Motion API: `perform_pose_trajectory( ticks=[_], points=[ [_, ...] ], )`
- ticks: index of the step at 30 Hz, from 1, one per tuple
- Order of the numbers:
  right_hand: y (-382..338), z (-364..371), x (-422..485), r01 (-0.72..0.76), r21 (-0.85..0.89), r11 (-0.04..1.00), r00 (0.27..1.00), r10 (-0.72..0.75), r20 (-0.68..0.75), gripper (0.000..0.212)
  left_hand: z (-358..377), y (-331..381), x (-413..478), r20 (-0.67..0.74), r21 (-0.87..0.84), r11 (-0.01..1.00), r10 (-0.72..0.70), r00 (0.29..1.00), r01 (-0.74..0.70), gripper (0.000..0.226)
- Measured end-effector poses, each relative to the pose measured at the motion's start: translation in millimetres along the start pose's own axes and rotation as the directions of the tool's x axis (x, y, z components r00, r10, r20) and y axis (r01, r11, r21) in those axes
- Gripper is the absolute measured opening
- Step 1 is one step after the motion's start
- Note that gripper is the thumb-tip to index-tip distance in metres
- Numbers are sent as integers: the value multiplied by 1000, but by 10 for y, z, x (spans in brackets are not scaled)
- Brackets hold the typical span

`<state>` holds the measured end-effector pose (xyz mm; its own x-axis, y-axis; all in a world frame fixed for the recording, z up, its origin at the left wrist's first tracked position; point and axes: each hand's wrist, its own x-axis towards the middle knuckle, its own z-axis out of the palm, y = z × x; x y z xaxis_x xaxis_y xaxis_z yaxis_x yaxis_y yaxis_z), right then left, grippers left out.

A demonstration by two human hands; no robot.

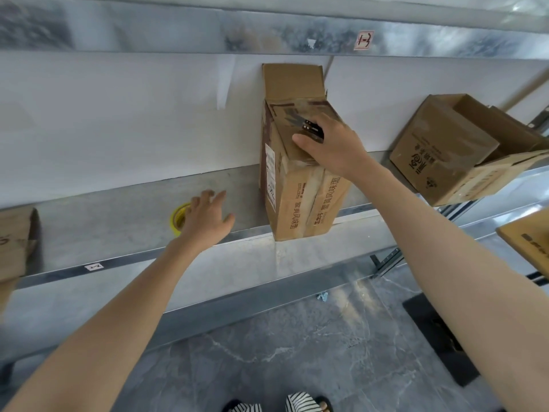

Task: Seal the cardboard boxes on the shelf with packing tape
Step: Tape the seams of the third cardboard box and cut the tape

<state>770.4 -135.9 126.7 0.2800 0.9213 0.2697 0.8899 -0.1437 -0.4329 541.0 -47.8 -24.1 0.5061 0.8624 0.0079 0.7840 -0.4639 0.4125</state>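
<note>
Your right hand [332,147] sits just right of the frame's centre, palm pressed on the folded-down top flap of the tall cardboard box [300,173], with a small black device [312,130] pinched under the fingers against that flap; you cannot tell from here what the device is. The box stands upright on the metal shelf [118,215], its front corner over the shelf's front edge, and its rear flap stands upright against the white wall. Your left hand [208,218], left of centre, is spread open with fingers splayed and nothing in it, directly in front of the roll of yellow-cored packing tape [177,218] that lies on the shelf well left of the box; whether the fingers touch the roll is hidden. A second open box [445,150] rests tilted at the right of the frame, apart from the first. A further box edge [15,242] shows at the far left.
</note>
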Motion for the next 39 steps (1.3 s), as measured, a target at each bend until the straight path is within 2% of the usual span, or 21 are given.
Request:
perform_pose_trajectory(
  ticks=[1,3,5,9,11,13,16,19,22,25,28,34,37,39],
  points=[
    [2,-37,9,2,23,1000,1000,-3,29,44,-70,170,-31,-88,-128,988,75,993,-86,57],
    [-1,-103,26,11,67,998,996,-17,87,38,-208,531,-126,-225,-356,901,173,959,-246,56],
    [7,-155,37,10,100,995,990,-23,137,33,-294,855,-220,-304,-457,826,204,931,-330,57],
    [73,-242,69,49,140,989,981,-74,177,20,-267,1238,-282,-431,-513,793,93,898,-329,40],
    [127,-279,82,59,159,986,979,-88,182,6,-229,1328,-293,-553,-489,805,13,833,-337,23],
    [187,-308,81,85,192,978,976,-121,184,3,-197,1395,-316,-623,-463,823,-39,781,-328,13],
    [273,-314,42,168,217,962,963,-206,171,15,-193,1449,-348,-698,-335,898,-34,715,-285,22],
    [338,-280,1,247,214,945,947,-282,152,31,-271,1432,-378,-776,-40,981,88,625,-188,25],
    [378,-241,-3,307,220,926,931,-340,130,30,-310,1341,-383,-783,242,965,257,567,-103,19],
    [404,-225,19,326,251,911,924,-363,118,27,-262,1277,-338,-768,363,927,356,532,-96,15],
    [433,-210,40,335,272,902,920,-376,113,27,-129,1307,-264,-759,399,913,384,526,-91,6],
    [475,-208,69,321,310,895,927,-365,93,26,1,1441,-246,-762,338,930,361,537,-147,29],
    [475,-226,69,301,339,892,932,-350,93,25,103,1546,-369,-723,108,979,198,662,-176,43],
    [473,-243,74,294,357,886,934,-347,90,21,105,1581,-406,-654,-13,986,116,748,-164,44]
  ],
)
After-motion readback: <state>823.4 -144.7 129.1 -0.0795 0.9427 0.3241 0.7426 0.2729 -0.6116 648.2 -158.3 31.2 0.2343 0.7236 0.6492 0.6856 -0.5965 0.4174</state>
